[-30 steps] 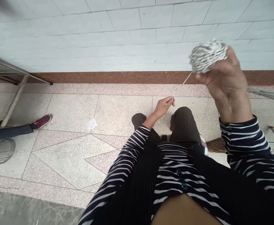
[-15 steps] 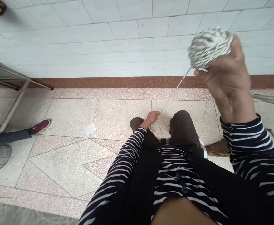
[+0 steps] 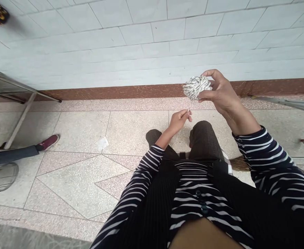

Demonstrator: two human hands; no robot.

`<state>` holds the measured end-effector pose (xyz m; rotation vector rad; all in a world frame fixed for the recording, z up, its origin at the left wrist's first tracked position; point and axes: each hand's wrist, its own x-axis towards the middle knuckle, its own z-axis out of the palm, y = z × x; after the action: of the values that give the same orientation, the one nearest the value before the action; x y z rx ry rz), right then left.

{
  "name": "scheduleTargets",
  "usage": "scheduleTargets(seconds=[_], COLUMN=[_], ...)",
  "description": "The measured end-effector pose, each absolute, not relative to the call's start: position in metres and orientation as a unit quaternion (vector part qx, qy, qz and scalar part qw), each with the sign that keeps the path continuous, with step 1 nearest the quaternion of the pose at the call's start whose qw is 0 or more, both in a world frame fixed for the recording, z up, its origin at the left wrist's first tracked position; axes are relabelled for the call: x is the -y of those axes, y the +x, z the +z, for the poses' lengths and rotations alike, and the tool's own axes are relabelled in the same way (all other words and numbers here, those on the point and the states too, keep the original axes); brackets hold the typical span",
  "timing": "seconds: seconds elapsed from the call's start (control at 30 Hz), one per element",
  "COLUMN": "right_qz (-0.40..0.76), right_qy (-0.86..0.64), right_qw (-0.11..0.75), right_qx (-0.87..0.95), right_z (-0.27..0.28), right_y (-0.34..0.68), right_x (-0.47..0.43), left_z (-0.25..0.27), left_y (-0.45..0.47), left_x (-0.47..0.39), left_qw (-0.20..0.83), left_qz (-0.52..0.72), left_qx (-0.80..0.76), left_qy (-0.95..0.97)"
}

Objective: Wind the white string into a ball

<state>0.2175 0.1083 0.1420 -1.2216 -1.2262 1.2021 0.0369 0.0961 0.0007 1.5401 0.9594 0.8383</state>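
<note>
A ball of whitish twisted cord (image 3: pixel 195 88) with dark flecks is held up in front of me. My right hand (image 3: pixel 219 90) grips it from the right side, thumb below and fingers above. A short length of cord runs down from the ball to my left hand (image 3: pixel 180 119), which pinches it between thumb and fingertips just below and left of the ball. Both hands are above the floor, over my knees (image 3: pixel 204 138). The side of the ball inside my right palm is hidden.
A metal-legged table (image 3: pixel 20 117) stands at left, near another person's maroon shoe (image 3: pixel 49 142) and a wire rack (image 3: pixel 5 178). White paper (image 3: pixel 103 143) lies on the floor. A tiled wall (image 3: pixel 141 45) rises ahead. Brown bristles (image 3: pixel 239 164) and metal legs (image 3: pixel 284 103) are at right.
My right hand has brought the ball down and left, closer to my left hand. The left hand has risen slightly to the right, and the cord between them is much shorter.
</note>
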Motion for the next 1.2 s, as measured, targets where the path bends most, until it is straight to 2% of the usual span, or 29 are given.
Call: scheduleTargets(seconds=[0.17, 0.4, 0.6, 0.8, 0.93, 1.07, 1.2], right_qz=[0.483, 0.492, 0.514, 0.472, 0.435, 0.394, 0.406], right_qy=[-0.531, -0.507, -0.460, -0.433, -0.458, -0.447, -0.399], right_qw=[0.492, 0.527, 0.543, 0.582, 0.568, 0.598, 0.635], right_qx=[0.493, 0.473, 0.480, 0.502, 0.528, 0.535, 0.522], right_z=[0.123, 0.123, 0.158, 0.210, 0.234, 0.251, 0.236], right_y=[0.232, 0.234, 0.222, 0.204, 0.199, 0.198, 0.203], right_x=[-0.110, -0.113, -0.099, -0.083, -0.072, -0.061, -0.070], left_z=[-0.037, -0.048, -0.054, -0.064, -0.050, -0.024, -0.024], left_y=[0.012, 0.001, 0.010, 0.021, 0.023, 0.030, 0.047], left_x=[-0.087, -0.094, -0.097, -0.103, -0.149, -0.213, -0.218], left_qw=[0.444, 0.418, 0.407, 0.424, 0.347, 0.307, 0.355], left_qz=[0.223, 0.186, 0.134, 0.087, 0.051, 0.131, 0.187], left_qx=[-0.495, -0.474, -0.483, -0.449, -0.496, -0.529, -0.526], left_qy=[0.713, 0.752, 0.764, 0.782, 0.794, 0.780, 0.750])
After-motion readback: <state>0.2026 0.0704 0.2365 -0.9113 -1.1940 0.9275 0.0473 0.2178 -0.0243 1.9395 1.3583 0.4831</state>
